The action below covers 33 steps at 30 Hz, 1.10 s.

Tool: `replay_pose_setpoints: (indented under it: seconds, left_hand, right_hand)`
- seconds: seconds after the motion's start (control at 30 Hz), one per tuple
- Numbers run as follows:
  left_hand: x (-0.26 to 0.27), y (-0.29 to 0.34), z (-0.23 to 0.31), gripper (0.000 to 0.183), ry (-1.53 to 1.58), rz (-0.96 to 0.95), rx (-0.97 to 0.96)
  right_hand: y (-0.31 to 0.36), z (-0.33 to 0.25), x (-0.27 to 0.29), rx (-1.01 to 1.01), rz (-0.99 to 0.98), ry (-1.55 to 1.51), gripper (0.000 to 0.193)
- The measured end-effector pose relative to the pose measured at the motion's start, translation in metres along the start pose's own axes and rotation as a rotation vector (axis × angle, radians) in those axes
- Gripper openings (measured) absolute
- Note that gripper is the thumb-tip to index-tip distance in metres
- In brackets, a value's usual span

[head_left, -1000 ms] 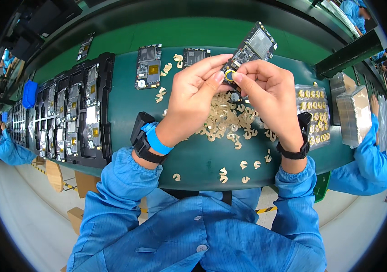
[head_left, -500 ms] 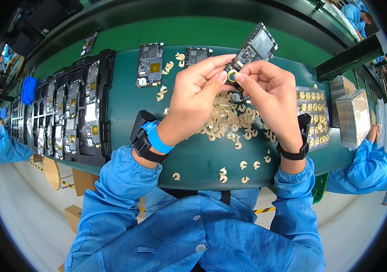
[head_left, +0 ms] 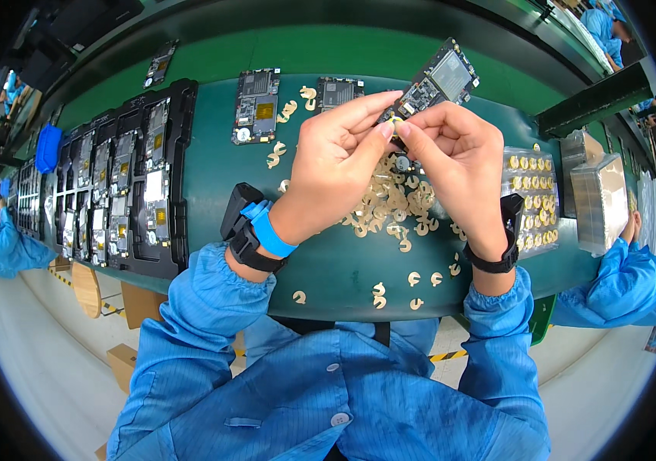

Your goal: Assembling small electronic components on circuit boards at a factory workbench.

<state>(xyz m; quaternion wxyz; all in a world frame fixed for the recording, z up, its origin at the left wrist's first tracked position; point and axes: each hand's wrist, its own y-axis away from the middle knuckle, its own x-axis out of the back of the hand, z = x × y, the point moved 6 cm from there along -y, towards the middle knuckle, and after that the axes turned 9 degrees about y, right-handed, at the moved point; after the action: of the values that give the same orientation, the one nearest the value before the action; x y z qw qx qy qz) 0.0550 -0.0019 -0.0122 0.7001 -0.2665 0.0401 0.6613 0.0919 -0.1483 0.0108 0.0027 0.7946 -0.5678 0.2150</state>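
Currently, head view: both hands raised over the tabletop [head_left: 282, 269], wrists angled inward, thumbs nearly meeting. Left hand [head_left: 341, 154] grasps the lower end of a circuit board [head_left: 445, 78], tilted up beyond the fingertips. Right hand [head_left: 457, 146], fingers curled, pinches a yellow-edged piece [head_left: 395, 120], mostly hidden. Pale notched discs [head_left: 392, 201] heaped just below.

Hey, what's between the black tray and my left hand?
The head view shows a circuit board and a few cream C-shaped pieces on the green table.
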Motion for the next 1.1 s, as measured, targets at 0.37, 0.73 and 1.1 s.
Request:
replay_pose_setpoints:
  seconds: [0.37, 0.73, 1.1]
  left_hand:
    - [0.004, -0.002, 0.001, 0.035, -0.050, 0.045, 0.043]
    - [0.010, -0.005, 0.005, 0.035, -0.023, 0.068, 0.043]
    - [0.015, -0.006, 0.004, 0.034, 0.024, 0.067, 0.057]
  right_hand:
    - [0.001, 0.004, -0.003, 0.076, 0.080, 0.086, 0.009]
    - [0.004, -0.020, -0.002, 0.383, 0.122, 0.406, 0.015]
    - [0.008, -0.028, -0.009, 0.580, 0.131, 0.551, 0.022]
